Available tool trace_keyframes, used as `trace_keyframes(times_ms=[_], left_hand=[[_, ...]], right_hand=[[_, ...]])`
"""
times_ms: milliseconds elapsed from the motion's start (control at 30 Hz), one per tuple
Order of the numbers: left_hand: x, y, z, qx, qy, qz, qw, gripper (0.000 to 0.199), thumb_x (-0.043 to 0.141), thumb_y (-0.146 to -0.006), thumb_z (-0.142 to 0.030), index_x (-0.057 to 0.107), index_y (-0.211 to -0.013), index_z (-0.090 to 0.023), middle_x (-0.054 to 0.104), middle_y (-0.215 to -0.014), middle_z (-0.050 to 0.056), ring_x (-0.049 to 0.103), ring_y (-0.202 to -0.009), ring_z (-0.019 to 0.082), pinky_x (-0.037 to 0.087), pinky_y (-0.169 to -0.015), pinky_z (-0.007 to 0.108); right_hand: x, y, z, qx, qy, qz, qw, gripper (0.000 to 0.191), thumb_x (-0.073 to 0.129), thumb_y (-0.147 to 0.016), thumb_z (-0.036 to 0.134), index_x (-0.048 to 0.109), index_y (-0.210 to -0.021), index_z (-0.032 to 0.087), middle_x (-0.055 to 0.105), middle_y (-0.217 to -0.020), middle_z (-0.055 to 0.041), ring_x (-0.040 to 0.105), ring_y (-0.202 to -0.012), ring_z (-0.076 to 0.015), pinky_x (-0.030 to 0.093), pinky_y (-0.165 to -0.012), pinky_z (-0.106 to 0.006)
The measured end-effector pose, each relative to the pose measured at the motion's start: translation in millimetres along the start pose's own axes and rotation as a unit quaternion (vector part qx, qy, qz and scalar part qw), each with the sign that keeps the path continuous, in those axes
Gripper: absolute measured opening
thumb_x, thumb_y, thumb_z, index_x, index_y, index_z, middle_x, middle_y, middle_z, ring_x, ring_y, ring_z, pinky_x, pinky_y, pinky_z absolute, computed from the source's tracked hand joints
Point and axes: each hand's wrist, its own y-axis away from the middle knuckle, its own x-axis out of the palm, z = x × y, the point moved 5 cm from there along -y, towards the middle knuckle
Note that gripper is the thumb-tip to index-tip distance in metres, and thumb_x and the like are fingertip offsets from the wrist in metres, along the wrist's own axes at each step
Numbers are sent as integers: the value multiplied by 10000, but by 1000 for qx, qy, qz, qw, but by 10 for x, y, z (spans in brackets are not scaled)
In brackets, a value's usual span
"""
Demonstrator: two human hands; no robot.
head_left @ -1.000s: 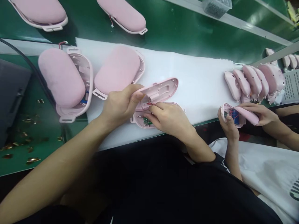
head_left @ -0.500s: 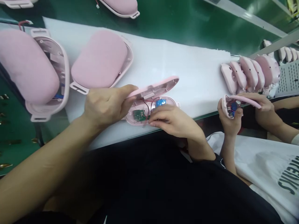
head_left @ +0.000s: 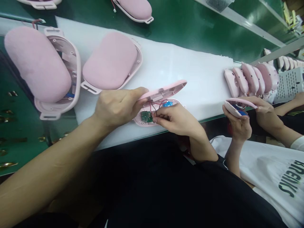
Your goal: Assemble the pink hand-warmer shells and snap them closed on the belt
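"What is held, center frame?"
"A raised pink lid (head_left: pixel 169 90) is gripped by the left hand (head_left: pixel 118 105)."
"And the right hand (head_left: pixel 177 118)?"
"Pinched narrow beside the green circuit board (head_left: pixel 146 116) in the lower shell (head_left: pixel 152 124); anything held cannot be distinguished."

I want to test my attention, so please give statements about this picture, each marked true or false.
1. The left hand holds the pink cover above the lower shell. True.
2. The lower shell lies on bare tabletop. False: a white sheet is underneath.
3. The right hand is at the green circuit board. True.
4. Yellow wires show under the cover. False: the wires are red and dark.
5. The co-worker's hands hold another pink case. True.
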Motion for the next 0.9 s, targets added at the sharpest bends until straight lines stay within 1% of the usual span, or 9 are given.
trace_keyframes(times_ms=[100, 167, 233, 333, 400, 500, 600, 767, 900], left_hand=[[-49, -28, -29, 18, -60, -73, 995, 300, 430, -1203, -255, 669, -1228, -77, 613, -695, 5, 563, -598, 102, 257, -562, 333], [-49, -46, -41, 42, -82, -101, 991, 290, 440, -1198, -303, 672, -1181, -130, 573, -624, -19, 518, -522, 113, 283, -503, 322], [-39, -61, -42, 57, -100, -115, 987, 273, 447, -1192, -325, 661, -1169, -158, 568, -597, -23, 505, -478, 134, 314, -463, 328], [-33, -73, -47, 64, -116, -119, 984, 252, 437, -1189, -317, 638, -1173, -166, 607, -614, -14, 531, -463, 153, 347, -440, 334], [-35, -75, -48, 60, -113, -114, 985, 247, 428, -1188, -317, 628, -1178, -171, 627, -627, -13, 547, -465, 159, 348, -434, 330], [-40, -63, -41, 50, -104, -106, 988, 225, 434, -1178, -316, 621, -1196, -193, 644, -642, -18, 562, -471, 166, 345, -434, 324], [-33, -46, -29, 45, -95, -94, 990, 186, 452, -1162, -303, 608, -1223, -221, 658, -653, -20, 579, -481, 172, 339, -432, 327], [-23, -45, -26, 41, -101, -78, 991, 178, 442, -1164, -320, 579, -1250, -243, 673, -667, -20, 611, -496, 179, 358, -428, 329], [-18, -39, -31, 47, -100, -80, 991, 181, 449, -1159, -309, 598, -1221, -227, 663, -660, -14, 602, -496, 176, 365, -434, 323]], right_hand=[[-11, -10, -34, -45, -57, -41, 996, 120, 671, -1036, 201, 737, -939, 181, 753, -813, 32, 646, -741, -105, 456, -755, -248], [27, -21, -53, -62, -20, -53, 996, 102, 682, -1032, 191, 755, -961, 182, 786, -892, 11, 687, -827, -126, 484, -812, -261], [92, -33, -49, -74, 38, -41, 996, 116, 670, -1043, 183, 768, -982, 172, 804, -969, -26, 713, -922, -158, 500, -866, -287], [139, -34, -9, -86, 112, -42, 989, 187, 605, -1086, 206, 768, -1009, 156, 804, -1018, -73, 724, -983, -193, 509, -863, -311], [136, -19, 21, -101, 152, -55, 982, 223, 554, -1102, 200, 752, -1007, 161, 794, -995, -78, 716, -931, -192, 497, -799, -311], [98, 24, 26, -128, 169, -103, 972, 239, 511, -1106, 209, 723, -1006, 162, 774, -922, -69, 688, -814, -183, 479, -729, -317], [93, 60, -12, -155, 168, -139, 964, 215, 526, -1073, 192, 720, -984, 169, 766, -901, -62, 690, -834, -189, 502, -755, -323], [168, 41, -51, -167, 188, -83, 964, 229, 538, -1074, 157, 765, -1057, 184, 794, -1069, -82, 720, -989, -207, 551, -857, -340], [165, 31, -47, -174, 215, -60, 959, 263, 509, -1094, 140, 762, -1025, 156, 778, -1056, -102, 715, -973, -215, 570, -858, -354]])
